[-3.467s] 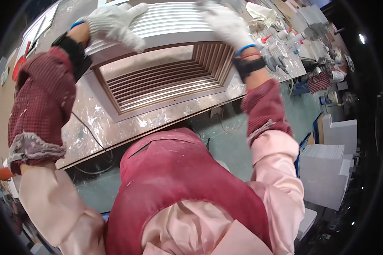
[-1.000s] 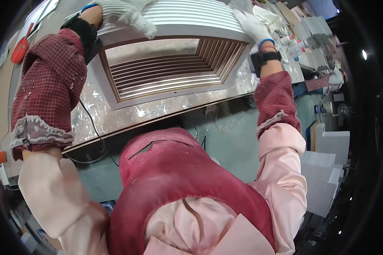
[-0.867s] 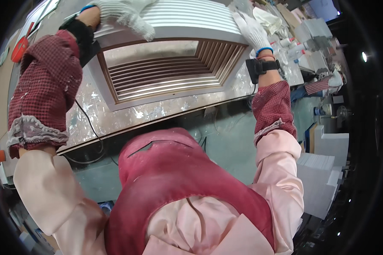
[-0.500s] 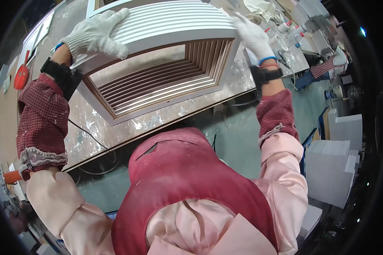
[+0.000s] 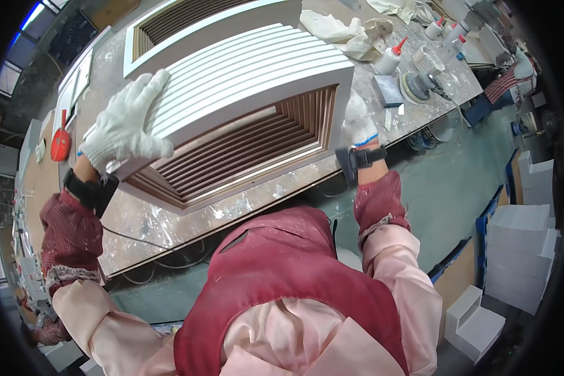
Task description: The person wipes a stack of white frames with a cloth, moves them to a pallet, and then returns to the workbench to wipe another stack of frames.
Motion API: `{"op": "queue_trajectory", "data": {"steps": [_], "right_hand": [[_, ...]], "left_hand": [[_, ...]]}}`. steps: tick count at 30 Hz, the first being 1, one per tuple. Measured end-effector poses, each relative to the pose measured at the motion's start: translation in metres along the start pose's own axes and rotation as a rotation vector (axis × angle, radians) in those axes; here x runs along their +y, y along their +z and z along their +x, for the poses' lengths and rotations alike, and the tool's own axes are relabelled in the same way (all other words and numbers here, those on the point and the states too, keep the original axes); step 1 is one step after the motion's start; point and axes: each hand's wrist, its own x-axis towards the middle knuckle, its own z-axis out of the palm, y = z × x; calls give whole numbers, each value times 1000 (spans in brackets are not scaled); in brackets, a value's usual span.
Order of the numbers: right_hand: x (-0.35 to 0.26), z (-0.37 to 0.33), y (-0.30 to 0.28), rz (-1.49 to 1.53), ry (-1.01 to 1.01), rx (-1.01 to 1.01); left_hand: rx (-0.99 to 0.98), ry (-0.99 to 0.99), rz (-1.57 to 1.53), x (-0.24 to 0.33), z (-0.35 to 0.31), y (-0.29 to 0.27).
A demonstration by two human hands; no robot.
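A white louvered frame [image 5: 257,59] stands on edge across the worktable, its slatted sides bowed around a hollow with brown inner edges. My left hand [image 5: 126,122], in a white knitted glove, lies on its left end with fingers spread over the slats and thumb along the front edge. At the frame's right end, my gloved right hand [image 5: 359,122] is against the outer side; its fingers are partly hidden and blurred. A second white louvered frame [image 5: 194,30] sits just behind.
The paint-spattered worktable [image 5: 232,203] also carries a sander [image 5: 418,86], a grey block [image 5: 387,92], white red-tipped bottles [image 5: 390,59] and crumpled cloth [image 5: 351,34]. A red scoop-like tool [image 5: 61,143] lies left. Stacked white panels [image 5: 520,244] stand right, and another person [image 5: 514,78] is beyond the table.
My right hand has dropped from the frame's top right corner to its right side. My left hand stays spread on the left end. The view has shifted, showing more of the table's far side.
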Motion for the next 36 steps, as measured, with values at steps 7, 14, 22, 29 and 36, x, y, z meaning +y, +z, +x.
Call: {"op": "queue_trajectory", "data": {"steps": [7, 14, 22, 29, 36], "right_hand": [[-49, -4, 75, 965, 350, 588], [-120, 26, 110, 41, 405, 766], [-84, 48, 78, 592, 215, 717], [-108, 57, 76, 341, 434, 429], [-105, 64, 101, 103, 530, 385]], "left_hand": [[-42, -108, -1, 24, -5, -5], [-108, -171, 61, 24, -6, -1], [-84, -101, 18, 22, -7, 2], [-114, -115, 40, 20, -12, 2], [-148, -143, 74, 22, -8, 3]]}}
